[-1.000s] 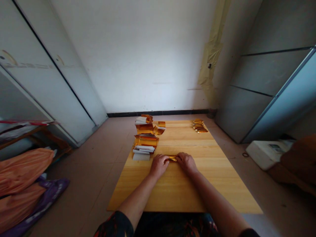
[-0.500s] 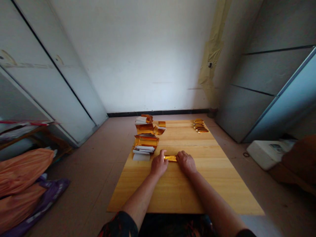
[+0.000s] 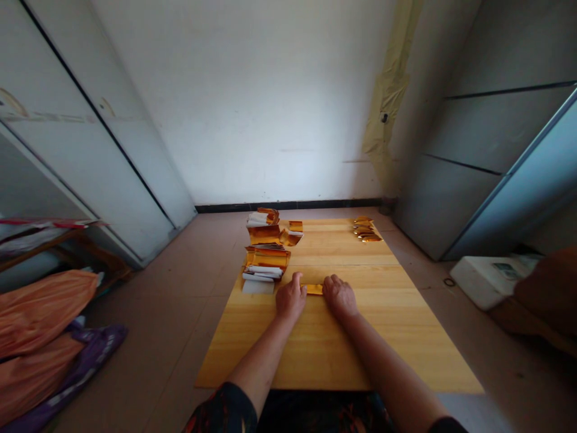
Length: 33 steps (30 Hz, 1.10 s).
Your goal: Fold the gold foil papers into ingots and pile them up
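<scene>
Between my hands, near the middle of the wooden table (image 3: pixel 338 349), lies a narrow strip of folded gold foil paper (image 3: pixel 314 289). My left hand (image 3: pixel 291 297) is closed on its left end, the thumb pointing up and away from me. On the other end, my right hand (image 3: pixel 340 296) is closed with its fingers curled over the paper. Both ends are hidden under the fingers. Just left of my left hand are stacked gold and white paper sheets (image 3: pixel 268 260), with a pale sheet (image 3: pixel 258 287) at the front.
More gold paper sheets (image 3: pixel 264 234) lie at the table's far left. Several folded gold paper pieces (image 3: pixel 367 230) sit in a row at the far right corner. A grey cabinet (image 3: pixel 455 174) and a white box (image 3: pixel 487 279) stand right of the table; orange bags (image 3: pixel 45 313) lie left.
My left hand has shifted very slightly along the gold strip, which now looks flatter and less bright. My right hand stays almost where it was.
</scene>
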Each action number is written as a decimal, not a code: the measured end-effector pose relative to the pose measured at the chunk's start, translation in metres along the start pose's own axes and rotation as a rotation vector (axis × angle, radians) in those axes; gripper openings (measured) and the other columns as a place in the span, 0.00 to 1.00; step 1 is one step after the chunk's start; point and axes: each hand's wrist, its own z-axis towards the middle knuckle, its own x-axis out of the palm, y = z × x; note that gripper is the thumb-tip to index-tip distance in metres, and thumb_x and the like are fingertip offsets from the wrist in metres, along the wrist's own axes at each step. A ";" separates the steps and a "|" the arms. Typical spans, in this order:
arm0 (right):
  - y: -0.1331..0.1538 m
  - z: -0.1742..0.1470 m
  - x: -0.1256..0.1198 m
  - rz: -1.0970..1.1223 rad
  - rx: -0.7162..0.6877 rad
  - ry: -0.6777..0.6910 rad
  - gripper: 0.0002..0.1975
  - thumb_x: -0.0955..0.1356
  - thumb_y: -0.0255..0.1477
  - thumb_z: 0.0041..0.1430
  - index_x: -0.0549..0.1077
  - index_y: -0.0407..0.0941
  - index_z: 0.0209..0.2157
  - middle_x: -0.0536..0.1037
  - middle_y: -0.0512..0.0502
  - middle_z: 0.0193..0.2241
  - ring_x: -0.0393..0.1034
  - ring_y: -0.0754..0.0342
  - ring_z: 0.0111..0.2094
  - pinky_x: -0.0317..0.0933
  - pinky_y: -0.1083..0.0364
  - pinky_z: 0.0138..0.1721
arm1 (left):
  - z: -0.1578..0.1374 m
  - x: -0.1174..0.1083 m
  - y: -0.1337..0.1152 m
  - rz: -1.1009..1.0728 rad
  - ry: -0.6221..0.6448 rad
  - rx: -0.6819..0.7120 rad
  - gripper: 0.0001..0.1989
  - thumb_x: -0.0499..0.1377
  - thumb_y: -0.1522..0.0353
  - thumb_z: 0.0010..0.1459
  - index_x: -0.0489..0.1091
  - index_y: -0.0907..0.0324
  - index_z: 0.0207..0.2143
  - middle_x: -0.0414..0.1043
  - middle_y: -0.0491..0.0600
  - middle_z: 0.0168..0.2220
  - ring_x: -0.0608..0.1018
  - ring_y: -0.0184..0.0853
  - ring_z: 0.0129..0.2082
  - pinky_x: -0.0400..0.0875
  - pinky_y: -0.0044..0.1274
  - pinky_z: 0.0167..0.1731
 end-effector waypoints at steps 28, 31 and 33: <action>0.002 0.002 0.003 -0.026 0.017 0.024 0.09 0.58 0.25 0.63 0.69 0.43 0.33 0.73 0.44 0.32 0.68 0.55 0.33 0.50 0.57 0.31 | 0.006 0.002 -0.004 0.107 0.041 0.073 0.17 0.50 0.70 0.60 0.60 0.56 0.52 0.76 0.50 0.36 0.77 0.36 0.36 0.66 0.24 0.36; 0.002 0.002 0.001 -0.031 0.015 0.032 0.09 0.59 0.25 0.63 0.69 0.43 0.34 0.73 0.44 0.33 0.68 0.55 0.34 0.51 0.57 0.31 | 0.006 0.002 -0.005 0.124 0.038 0.089 0.17 0.49 0.71 0.60 0.61 0.57 0.52 0.76 0.50 0.37 0.77 0.36 0.36 0.66 0.24 0.35; 0.002 0.002 0.000 -0.031 0.015 0.038 0.09 0.59 0.25 0.63 0.69 0.43 0.34 0.73 0.44 0.33 0.68 0.54 0.34 0.51 0.57 0.31 | 0.006 0.001 -0.006 0.133 0.035 0.097 0.17 0.49 0.72 0.60 0.61 0.57 0.52 0.76 0.50 0.37 0.77 0.36 0.36 0.66 0.25 0.35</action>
